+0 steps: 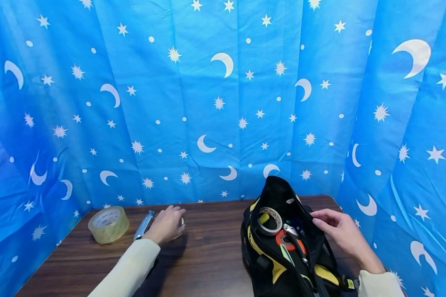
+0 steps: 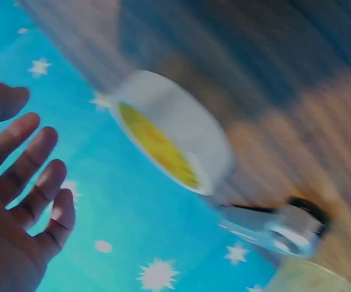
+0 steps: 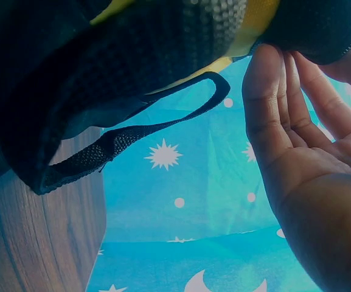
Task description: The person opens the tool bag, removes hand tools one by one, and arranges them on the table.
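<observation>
My left hand (image 1: pixel 167 226) hovers over the table with fingers spread and nothing in them. Just beside it in the left wrist view is a white roll (image 2: pixel 175 125) with a yellow inside, mostly hidden by the hand in the head view. A slim silver-blue metal tool (image 1: pixel 144 225) lies by the left wrist. At the right, my right hand (image 1: pixel 338 233) pinches the rim of an open black-and-yellow bag (image 1: pixel 262 262) between thumb and fingers. Inside the bag are a tape roll (image 1: pixel 270 221), an orange ring (image 1: pixel 284 240) and a tool with a dark handle (image 1: pixel 295 237).
A wide roll of clear packing tape (image 1: pixel 109 225) sits at the table's left. Blue curtains (image 1: pixel 193 103) with moons and stars hang close behind the brown wooden table (image 1: pixel 204 255) and along both sides. A black strap loop (image 3: pixel 163 121) hangs from the bag.
</observation>
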Available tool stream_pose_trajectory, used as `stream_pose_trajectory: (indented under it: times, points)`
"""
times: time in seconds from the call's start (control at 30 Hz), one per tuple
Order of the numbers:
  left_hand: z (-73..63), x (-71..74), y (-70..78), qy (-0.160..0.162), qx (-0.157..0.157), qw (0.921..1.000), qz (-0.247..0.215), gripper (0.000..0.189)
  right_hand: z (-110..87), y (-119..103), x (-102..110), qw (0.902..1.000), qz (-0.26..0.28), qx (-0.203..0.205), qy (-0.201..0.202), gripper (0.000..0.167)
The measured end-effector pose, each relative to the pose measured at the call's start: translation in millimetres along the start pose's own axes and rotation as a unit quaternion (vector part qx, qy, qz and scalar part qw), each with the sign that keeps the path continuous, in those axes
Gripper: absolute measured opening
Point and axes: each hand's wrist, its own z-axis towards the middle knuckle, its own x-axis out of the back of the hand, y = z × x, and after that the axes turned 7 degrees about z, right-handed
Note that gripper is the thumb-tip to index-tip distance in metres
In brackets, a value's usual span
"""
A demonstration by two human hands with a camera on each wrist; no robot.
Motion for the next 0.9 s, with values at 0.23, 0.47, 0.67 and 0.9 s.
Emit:
stream_pose_trajectory:
  times: [0.23,0.47,0.67,0.9]
  points:
    - [19.1,42.9,42.2,0.080,-0.044,0.9924,-0.083,0.017,0.6,-0.5,-0.5,1.0000,-0.002,-0.003,0.000,0.033]
    - [33.0,79.0,90.0,0.119,-0.114,0.9746,-0.152,0.015,0.5,-0.5,-0.3,1.0000,0.000,-0.002,-0.001,0.032]
    - [45.9,95.6,129.9,0.149,-0.199,0.9530,-0.173,0.015,0.8,1.3,-0.4,1.0000,0.001,0.001,-0.003,0.031]
    - [60.1,108.6,172.3,0.157,-0.278,0.9309,-0.177,0.014,1.0,1.9,0.3,1.0000,0.006,0.000,-0.004,0.031]
